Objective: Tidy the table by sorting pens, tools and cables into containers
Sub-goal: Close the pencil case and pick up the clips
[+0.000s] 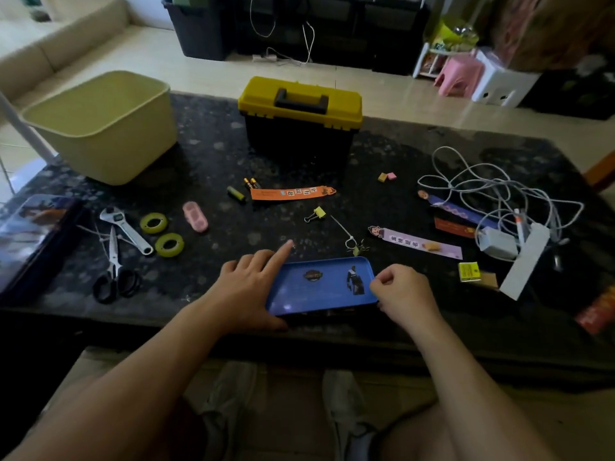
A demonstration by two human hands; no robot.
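2 tape rolls [153,223] nr wrench [124,229]

Dark speckled table [382,154] with yellow bin [103,134], toolbox [299,128], blue tin [319,291], wrench [124,229], scissors [113,264], tape rolls [153,223], batteries [236,194], cables [492,188]

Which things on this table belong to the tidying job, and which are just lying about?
Job: flat blue case held by left hand and right hand; yellow-lidded black toolbox; pale green plastic bin; silver adjustable wrench; black-handled scissors; tangled white cables.
Lying about: orange paper bookmark; purple paper bookmark; small pink plastic item; yellow binder clip.
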